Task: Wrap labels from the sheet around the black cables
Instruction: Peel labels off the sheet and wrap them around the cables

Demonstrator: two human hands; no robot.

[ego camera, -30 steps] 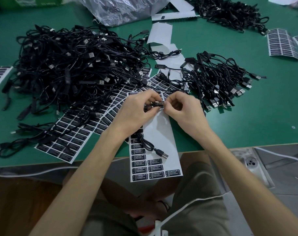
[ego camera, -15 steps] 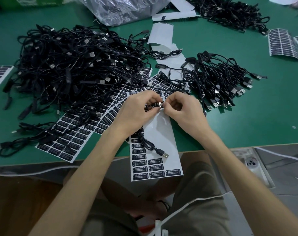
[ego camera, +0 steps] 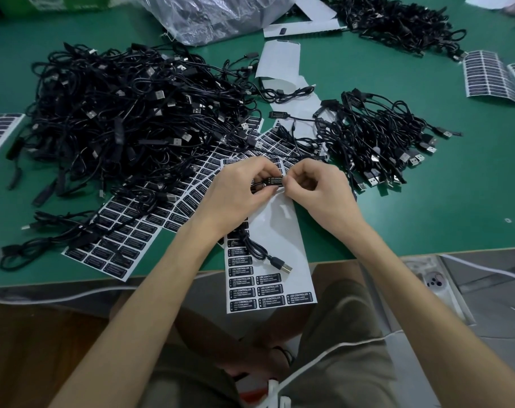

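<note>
Fingers (ego camera: 260, 171) of our left hand (ego camera: 235, 195) and right hand (ego camera: 321, 192) pinch the label (ego camera: 275, 181) on the black cable (ego camera: 281, 265) between them, over the sheet (ego camera: 279, 231); if we fold crooked, sticky ends probably mismatch.

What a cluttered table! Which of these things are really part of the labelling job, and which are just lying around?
In use: left hand, right hand, label, held cable, label sheet, cable pile.
Lying about: plastic bag, bare backing sheet.
</note>
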